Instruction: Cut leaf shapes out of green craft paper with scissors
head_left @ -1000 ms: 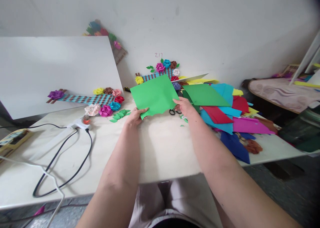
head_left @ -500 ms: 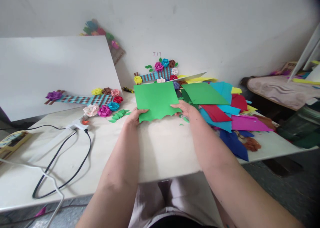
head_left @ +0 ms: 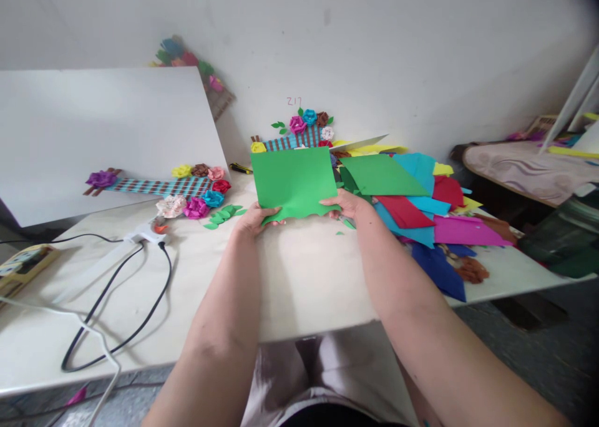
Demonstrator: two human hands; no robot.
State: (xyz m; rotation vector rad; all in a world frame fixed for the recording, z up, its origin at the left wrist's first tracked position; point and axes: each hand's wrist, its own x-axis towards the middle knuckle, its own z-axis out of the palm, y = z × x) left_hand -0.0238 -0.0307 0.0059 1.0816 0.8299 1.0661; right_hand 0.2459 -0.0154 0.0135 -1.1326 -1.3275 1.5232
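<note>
A green sheet of craft paper (head_left: 296, 180) is held up above the table, its lower edge cut in a wavy line. My left hand (head_left: 258, 218) grips its lower left corner, thumb on the front and fingers behind. At the lower right corner my right hand (head_left: 347, 203) pinches it the same way. Small green paper leaves (head_left: 223, 216) lie left of my left hand. Behind the sheet, a woven blue-and-brown strip with paper flowers (head_left: 298, 125) leans on the wall, partly hidden by the paper.
Coloured paper sheets (head_left: 456, 230) are heaped to the right, another green sheet (head_left: 386, 176) among them. A second flower strip (head_left: 159, 185) rests against a white board (head_left: 103, 121). A glue gun (head_left: 145, 232) with a black cord lies left, and a yellow cutter knife (head_left: 240, 168) behind.
The sheet has tilted up a little, with its top edge higher and its wavy lower edge bowed. Both hands keep their hold at the corners.
</note>
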